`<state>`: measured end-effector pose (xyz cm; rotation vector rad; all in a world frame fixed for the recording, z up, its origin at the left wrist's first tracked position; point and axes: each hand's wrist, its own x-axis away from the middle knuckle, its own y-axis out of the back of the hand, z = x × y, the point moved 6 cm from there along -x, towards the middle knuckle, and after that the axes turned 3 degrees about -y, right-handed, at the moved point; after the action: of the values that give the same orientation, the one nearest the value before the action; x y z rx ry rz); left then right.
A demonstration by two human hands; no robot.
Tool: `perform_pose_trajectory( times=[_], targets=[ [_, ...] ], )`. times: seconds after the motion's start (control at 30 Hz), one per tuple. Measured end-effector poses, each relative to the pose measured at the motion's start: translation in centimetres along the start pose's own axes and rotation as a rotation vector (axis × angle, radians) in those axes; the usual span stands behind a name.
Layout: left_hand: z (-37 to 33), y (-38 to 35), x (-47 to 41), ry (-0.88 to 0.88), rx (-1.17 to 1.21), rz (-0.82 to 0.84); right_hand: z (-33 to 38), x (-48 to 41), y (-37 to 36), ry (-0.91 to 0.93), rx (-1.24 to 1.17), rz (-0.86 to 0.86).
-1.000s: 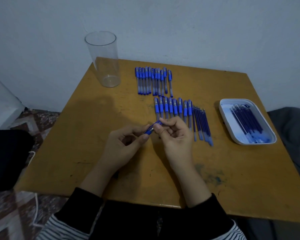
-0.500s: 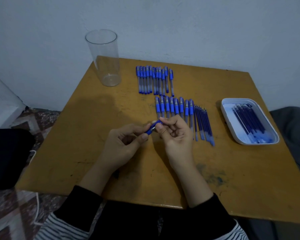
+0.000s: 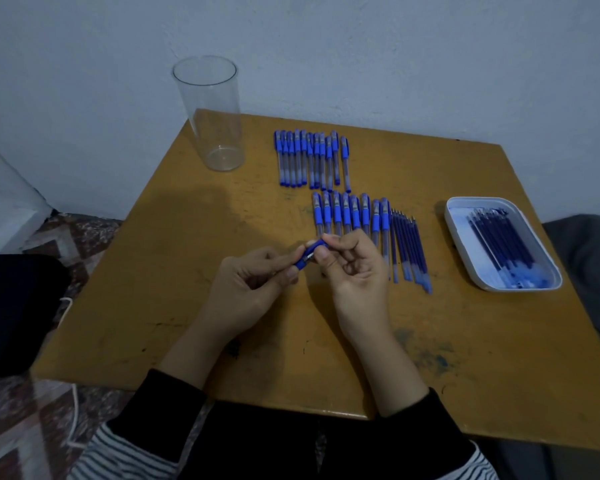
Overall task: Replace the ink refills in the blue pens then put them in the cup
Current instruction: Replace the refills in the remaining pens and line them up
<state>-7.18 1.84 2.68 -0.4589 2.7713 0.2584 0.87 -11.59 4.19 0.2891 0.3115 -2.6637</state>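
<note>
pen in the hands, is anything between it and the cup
Nothing visible. The pen is pinched between the left hand and right hand, and only bare table lies between it and the empty cup at the far left corner. The rows of pens lie right of that path.

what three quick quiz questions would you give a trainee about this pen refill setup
1. True or false: the clear cup is empty.
2. Pick one: the white tray of refills sits A) at the right side of the table, B) touching the cup, C) under the hands.
3. Fill in: the left hand and right hand both pinch one blue ____.

Key: 1 true; 2 A; 3 pen.
</note>
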Motion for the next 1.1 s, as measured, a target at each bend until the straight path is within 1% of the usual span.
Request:
perform_pose_trajectory(
  times=[0.23,0.4,0.6,0.7,0.83,0.9,1.0,1.1],
  targets=[
    [0.2,0.0,0.0,0.040,0.054,0.018,0.0,0.0,0.0,-0.002,-0.011,0.014],
    [0.1,-0.4,0.0,0.051,0.046,0.077,0.3,-0.5,0.4,0.021,-0.043,-0.019],
    [0.5,-0.4,0.1,0.060,0.107,0.060,0.7,-0.6,0.3,0.033,-0.021,-0.017],
    [0.5,-0.3,0.1,0.063,0.072,0.006,0.8,-0.7,0.2,0.021,-0.039,-0.043],
    [0.4,0.3,0.3,0.115,0.043,-0.159,0.8,-1.1,0.8,-0.009,-0.089,-0.148],
    [0.0,0.9,0.3,0.083,-0.013,-0.229,0.6,-1.2,1.0,-0.043,-0.098,-0.182],
    [-0.7,2.5,0.6,0.001,-0.157,-0.336,-0.1,-1.3,0.4,-0.109,-0.053,-0.142],
    [-1.2,4.4,0.7,-0.051,-0.353,-0.399,-1.0,-1.4,-1.2,-0.141,0.123,-0.031]
  ],
)
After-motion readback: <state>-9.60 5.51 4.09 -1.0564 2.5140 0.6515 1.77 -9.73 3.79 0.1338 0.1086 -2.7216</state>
